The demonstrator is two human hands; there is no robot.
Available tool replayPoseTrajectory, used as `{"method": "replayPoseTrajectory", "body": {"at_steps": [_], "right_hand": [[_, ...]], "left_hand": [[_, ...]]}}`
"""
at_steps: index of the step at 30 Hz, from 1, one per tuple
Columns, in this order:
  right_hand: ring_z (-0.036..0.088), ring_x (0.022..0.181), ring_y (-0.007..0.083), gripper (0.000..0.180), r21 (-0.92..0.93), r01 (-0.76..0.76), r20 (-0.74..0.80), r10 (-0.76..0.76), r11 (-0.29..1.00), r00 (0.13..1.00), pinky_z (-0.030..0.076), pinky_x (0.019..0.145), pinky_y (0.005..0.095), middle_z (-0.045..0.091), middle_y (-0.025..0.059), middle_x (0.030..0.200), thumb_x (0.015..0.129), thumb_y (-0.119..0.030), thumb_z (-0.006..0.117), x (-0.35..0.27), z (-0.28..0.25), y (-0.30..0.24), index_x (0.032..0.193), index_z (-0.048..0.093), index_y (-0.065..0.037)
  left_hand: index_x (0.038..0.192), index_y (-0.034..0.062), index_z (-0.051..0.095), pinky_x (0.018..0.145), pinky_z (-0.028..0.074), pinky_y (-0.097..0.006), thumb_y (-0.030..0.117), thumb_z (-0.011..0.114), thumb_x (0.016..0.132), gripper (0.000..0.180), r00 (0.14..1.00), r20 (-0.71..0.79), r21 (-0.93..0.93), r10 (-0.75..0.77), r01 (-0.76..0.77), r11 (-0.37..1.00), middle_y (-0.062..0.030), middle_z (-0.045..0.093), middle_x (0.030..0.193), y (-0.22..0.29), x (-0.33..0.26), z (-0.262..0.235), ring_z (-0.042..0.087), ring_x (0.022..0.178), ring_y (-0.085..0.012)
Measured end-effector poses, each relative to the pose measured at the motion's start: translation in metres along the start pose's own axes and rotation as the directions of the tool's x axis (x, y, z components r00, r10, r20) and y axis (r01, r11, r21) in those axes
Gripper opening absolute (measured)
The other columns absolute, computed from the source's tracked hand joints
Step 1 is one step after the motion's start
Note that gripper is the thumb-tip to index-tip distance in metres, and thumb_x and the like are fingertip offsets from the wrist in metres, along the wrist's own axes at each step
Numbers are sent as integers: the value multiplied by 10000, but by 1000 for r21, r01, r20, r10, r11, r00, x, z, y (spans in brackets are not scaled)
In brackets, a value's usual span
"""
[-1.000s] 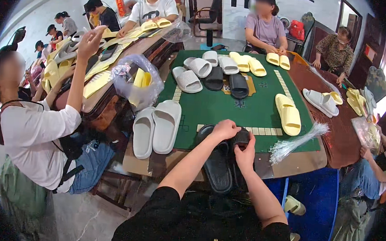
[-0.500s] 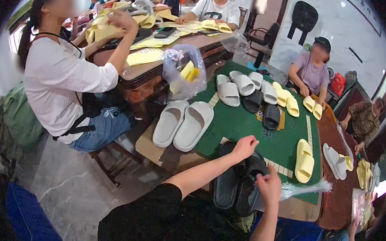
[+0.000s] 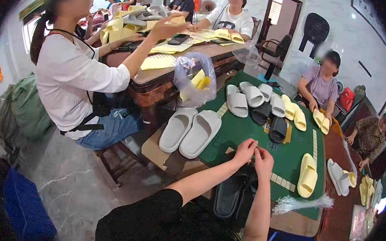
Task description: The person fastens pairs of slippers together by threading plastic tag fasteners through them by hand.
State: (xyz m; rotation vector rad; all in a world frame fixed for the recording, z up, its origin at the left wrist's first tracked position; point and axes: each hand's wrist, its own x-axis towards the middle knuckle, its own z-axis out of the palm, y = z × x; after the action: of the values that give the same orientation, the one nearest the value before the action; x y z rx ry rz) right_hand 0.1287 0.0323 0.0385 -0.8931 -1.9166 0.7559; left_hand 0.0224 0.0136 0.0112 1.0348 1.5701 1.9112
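My left hand (image 3: 245, 152) and my right hand (image 3: 263, 163) meet at the fingertips above the near edge of the green mat (image 3: 257, 136). Both are pinched closed; whatever they hold, if anything, is too small to make out. Under my wrists lies a pair of black slide slippers (image 3: 227, 195), the right one mostly covered by my right forearm. To the left of my hands stands a pair of large grey slippers (image 3: 199, 134). A bundle of thin clear plastic strands (image 3: 303, 204) rests right of my right forearm, below a single yellow slipper (image 3: 307, 175).
Grey, black and yellow slippers (image 3: 237, 102) crowd the mat's far side. A person in a purple top (image 3: 319, 82) handles yellow slippers across from me. On my left a person in white (image 3: 73, 74) sits by another table (image 3: 135, 78) with a plastic bag (image 3: 196, 80) at its edge.
My two hands were apart over the black slippers; the right has moved up and left, and their fingertips now meet. The whole view has shifted slightly. The person in white has raised a hand.
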Motion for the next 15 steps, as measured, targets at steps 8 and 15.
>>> {"method": "replayPoseTrajectory", "body": {"at_steps": [8,15], "right_hand": [[573,635,73,166,331,-270,121,243,904,962,441,531,212,652,41,786,854,-93,618,-5,8,24,971,645,21],[492,582,55,137,481,-364,73,377,798,923,368,506,202,592,5,687,857,-140,628,-7,0,38,877,641,-5]], "left_hand": [[866,8,575,571,410,-257,219,525,933,227,995,49,-110,82,-77,991,-8,527,673,9,-2,-4,480,621,-84],[828,6,541,671,424,-310,324,526,923,332,988,114,-178,105,-84,980,-60,523,753,-15,8,10,514,726,-162]]}}
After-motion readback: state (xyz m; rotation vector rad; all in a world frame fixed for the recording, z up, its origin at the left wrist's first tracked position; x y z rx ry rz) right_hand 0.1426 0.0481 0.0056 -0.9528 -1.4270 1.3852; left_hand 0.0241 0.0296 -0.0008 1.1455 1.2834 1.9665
